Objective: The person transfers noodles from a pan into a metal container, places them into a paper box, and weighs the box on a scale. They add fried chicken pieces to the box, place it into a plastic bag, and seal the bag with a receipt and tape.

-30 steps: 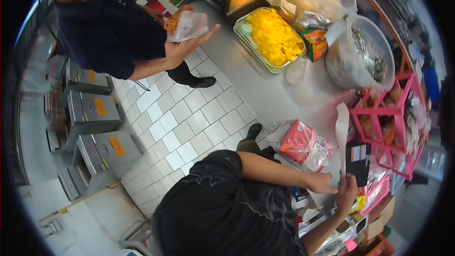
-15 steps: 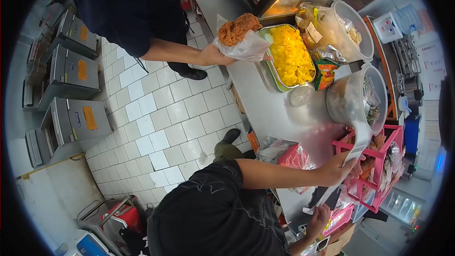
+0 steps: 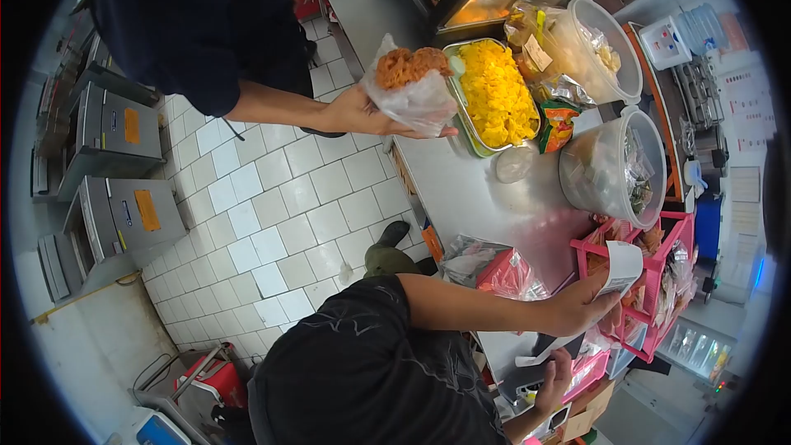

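Neither my left hand nor my right hand can be seen; the arms in view belong to two other people. At the top, a person in a dark blue shirt (image 3: pixel 181 25) holds a clear plastic bag (image 3: pixel 416 103) with reddish-brown fried food (image 3: pixel 408 68) on top, beside a metal tray of yellow chunks (image 3: pixel 498 95). Below, a person in a black shirt (image 3: pixel 371 371) grips a long white paper strip (image 3: pixel 624 268) with one hand (image 3: pixel 577 305). That person's other hand (image 3: pixel 552 383) has its fingers raised near the strip's lower end.
Two clear plastic tubs (image 3: pixel 606 49) (image 3: pixel 614 161) stand along the metal counter (image 3: pixel 527 214). Pink baskets (image 3: pixel 651 313) with wrapped items sit farther down. A plastic bag with red contents (image 3: pixel 504 272) lies near the counter edge. Grey appliances (image 3: pixel 124 214) stand across the tiled floor (image 3: pixel 280 198).
The bagged food has shifted slightly left and down. The person in black has drawn the paper strip's upper end down and let go of its lower part. The whole view has moved a little.
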The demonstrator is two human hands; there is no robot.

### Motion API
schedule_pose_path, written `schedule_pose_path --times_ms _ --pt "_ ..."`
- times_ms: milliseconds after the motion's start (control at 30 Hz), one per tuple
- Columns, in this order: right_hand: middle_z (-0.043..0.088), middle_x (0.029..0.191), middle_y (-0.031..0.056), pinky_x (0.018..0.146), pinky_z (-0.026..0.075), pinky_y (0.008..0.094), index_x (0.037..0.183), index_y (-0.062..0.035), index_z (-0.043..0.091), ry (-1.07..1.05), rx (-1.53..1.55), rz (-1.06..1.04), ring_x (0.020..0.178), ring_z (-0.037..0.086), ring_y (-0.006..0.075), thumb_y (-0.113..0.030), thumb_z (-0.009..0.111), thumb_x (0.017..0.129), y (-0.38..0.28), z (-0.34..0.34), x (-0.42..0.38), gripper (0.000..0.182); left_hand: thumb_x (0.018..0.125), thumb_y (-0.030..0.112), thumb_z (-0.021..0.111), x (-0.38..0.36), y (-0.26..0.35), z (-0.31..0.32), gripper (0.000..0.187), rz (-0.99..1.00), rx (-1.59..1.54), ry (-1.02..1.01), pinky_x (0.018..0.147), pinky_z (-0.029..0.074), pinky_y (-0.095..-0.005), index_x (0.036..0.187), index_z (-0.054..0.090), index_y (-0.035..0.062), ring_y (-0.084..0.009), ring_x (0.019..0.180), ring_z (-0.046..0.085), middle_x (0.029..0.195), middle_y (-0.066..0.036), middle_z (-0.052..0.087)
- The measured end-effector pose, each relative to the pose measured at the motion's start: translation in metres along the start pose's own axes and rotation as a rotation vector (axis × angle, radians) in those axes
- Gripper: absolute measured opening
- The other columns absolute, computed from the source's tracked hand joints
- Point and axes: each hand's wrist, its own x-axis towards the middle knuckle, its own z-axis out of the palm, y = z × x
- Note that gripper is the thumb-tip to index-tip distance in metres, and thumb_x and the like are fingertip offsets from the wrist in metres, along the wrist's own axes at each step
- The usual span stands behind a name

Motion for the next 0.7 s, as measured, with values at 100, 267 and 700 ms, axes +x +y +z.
schedule_pose_path --times_ms 100,267,700 --pt "0.058 0.112 0.0123 0.098 0.038 0.0338 0.111 0.0043 0.056 0.063 -0.041 -0.048 0.109 0.053 0.0219 -0.029 0.057 0.094 -0.012 0.001 0.003 0.038 0.104 0.028 0.036 -0.004 0.001 0.004 0.027 -0.021 0.028 -0.03 0.074 0.051 -0.0301 0.105 0.046 0.0033 -0.0132 0.077 0.06 0.085 -0.006 0.059" --pt "0.06 0.103 0.0094 0.088 0.041 0.0318 0.109 0.0046 0.056 0.045 0.186 -0.016 0.099 0.055 0.0175 -0.041 0.059 0.092 -0.045 0.02 0.008 0.049 0.103 0.038 0.039 -0.015 -0.007 0.014 0.04 -0.022 0.188 -0.217 0.069 0.048 -0.0298 0.113 0.052 0.0016 -0.0139 0.071 0.057 0.078 -0.005 0.057" --pt "0.059 0.096 0.0211 0.084 0.04 0.0421 0.101 0.0064 0.058 0.127 -0.356 -0.191 0.094 0.056 0.0336 -0.049 0.054 0.091 0.006 0.009 -0.009 0.056 0.096 0.018 0.053 -0.034 -0.024 0.017 0.022 0.063 0.347 -0.353 0.066 0.045 -0.0358 0.095 0.06 -0.0033 -0.0254 0.07 0.061 0.076 -0.013 0.061"
